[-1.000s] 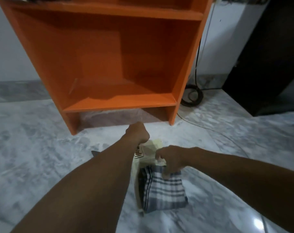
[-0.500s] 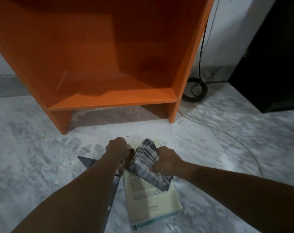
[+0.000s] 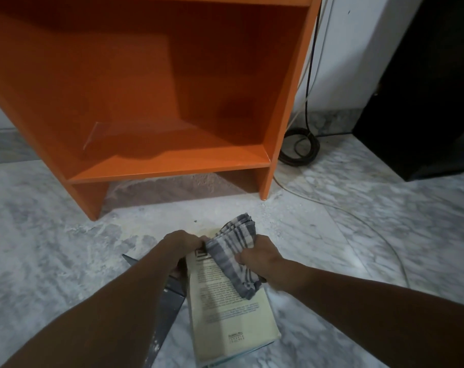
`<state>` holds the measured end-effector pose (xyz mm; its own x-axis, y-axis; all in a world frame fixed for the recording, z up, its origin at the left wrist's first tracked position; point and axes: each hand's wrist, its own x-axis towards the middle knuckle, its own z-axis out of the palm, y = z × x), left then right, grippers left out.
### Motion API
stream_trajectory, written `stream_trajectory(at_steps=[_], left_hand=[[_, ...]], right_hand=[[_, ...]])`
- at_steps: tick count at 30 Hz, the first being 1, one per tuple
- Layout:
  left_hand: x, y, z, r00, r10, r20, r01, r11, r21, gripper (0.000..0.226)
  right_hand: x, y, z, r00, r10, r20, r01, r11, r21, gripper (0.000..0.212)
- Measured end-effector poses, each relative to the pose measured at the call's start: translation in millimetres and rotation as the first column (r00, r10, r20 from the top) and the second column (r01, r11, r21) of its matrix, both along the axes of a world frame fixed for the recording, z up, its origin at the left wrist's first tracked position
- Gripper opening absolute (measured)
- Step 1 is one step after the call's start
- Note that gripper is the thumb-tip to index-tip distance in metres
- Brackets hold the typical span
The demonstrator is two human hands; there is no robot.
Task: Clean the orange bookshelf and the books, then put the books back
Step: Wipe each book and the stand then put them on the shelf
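Observation:
The orange bookshelf stands ahead on the marble floor, its lowest compartment holding nothing. Below it, a cream-covered book with printed text lies face up. My left hand grips the book's top left corner. My right hand holds a bunched grey-and-white checked cloth against the book's upper part. A dark grey flat object, perhaps another book, lies under my left forearm, mostly hidden.
A coiled black cable and a pale cord lie on the floor right of the shelf. A black cabinet stands at the far right. White wall behind.
The cloth has gone from lying flat low on the book to bunched in my right hand at the book's top. The view has come nearer to the shelf's lowest compartment.

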<state>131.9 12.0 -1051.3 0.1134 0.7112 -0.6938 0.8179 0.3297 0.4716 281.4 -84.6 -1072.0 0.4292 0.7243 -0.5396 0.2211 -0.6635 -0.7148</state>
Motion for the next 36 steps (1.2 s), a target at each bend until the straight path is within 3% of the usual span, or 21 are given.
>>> stream_trajectory(at_steps=[4,10,17,20,27,32,34,36], left_hand=[[1,-5,4,0.964,0.158,0.215,-0.153,0.987,-0.038,0.055],[8,-13,15,0.903,0.237,0.359,-0.213,0.971,-0.106,0.045],[15,-22,25,0.962,0.177,0.209,-0.218,0.957,0.19,0.037],[17,-24,28,0.951,0.212,0.223,-0.256,0.948,0.188,0.032],[5,-11,66,0.777,0.27,0.569,-0.299,0.953,-0.043,0.026],[7,-3,133,0.608,0.109,0.786,-0.205,0.979,0.023,0.042],[8,-2,156,0.533,0.079,0.843,-0.173,0.985,0.017,0.035],[10,1,176,0.521,0.038,0.853,-0.191,0.979,0.073,0.028]], right_hand=[[7,-6,0,0.978,-0.161,-0.132,0.162,0.987,0.0,0.018],[9,-17,2,0.928,-0.291,-0.231,0.294,0.955,-0.02,0.013],[7,-23,8,0.915,-0.242,-0.323,0.254,0.967,-0.006,0.012],[6,-24,10,0.915,-0.224,-0.336,0.239,0.971,0.003,0.009],[14,-20,48,0.88,-0.198,-0.432,0.272,0.955,0.116,0.021],[25,-7,120,0.88,-0.137,-0.454,0.304,0.898,0.317,0.021],[30,-3,153,0.899,-0.126,-0.419,0.302,0.872,0.386,0.019],[33,0,186,0.938,-0.104,-0.331,0.249,0.865,0.435,0.019]])
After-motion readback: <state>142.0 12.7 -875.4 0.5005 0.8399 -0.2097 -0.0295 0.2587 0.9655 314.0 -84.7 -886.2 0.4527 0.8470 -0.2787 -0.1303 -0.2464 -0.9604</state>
